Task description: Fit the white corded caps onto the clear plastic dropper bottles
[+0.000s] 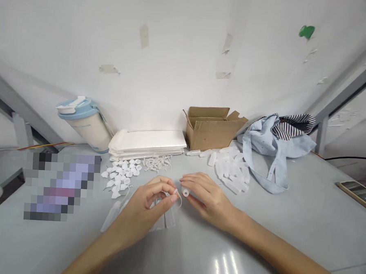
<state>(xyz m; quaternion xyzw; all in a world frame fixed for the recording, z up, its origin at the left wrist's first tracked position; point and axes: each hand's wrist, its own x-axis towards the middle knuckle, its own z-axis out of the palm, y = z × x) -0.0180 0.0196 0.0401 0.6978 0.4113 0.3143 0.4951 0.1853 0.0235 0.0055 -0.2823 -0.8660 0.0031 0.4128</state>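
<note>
Near the middle of the table, my left hand point(150, 200) pinches a thin, curved white strip point(180, 200) between thumb and fingers. Facing it, my right hand point(209, 197) is closed around a small translucent plastic bottle point(185, 192); its round open mouth points towards me and most of its body is hidden by the fingers. The strip and the bottle mouth are close together but look apart. Several translucent bottles point(169, 218) lie under and beside my left hand. Beyond that hand are scattered white caps point(118, 176), some with thin pins, and a small heap of thin white pieces point(158, 163).
More translucent bottles point(230, 168) are piled at the right. Along the wall stand a blue-lidded tumbler point(90, 126), a stack of white packets point(149, 141), an open cardboard box point(214, 134) and a light blue cloth bag point(262, 137). A phone point(358, 196) lies far right; a blurred-out object point(63, 188) lies left.
</note>
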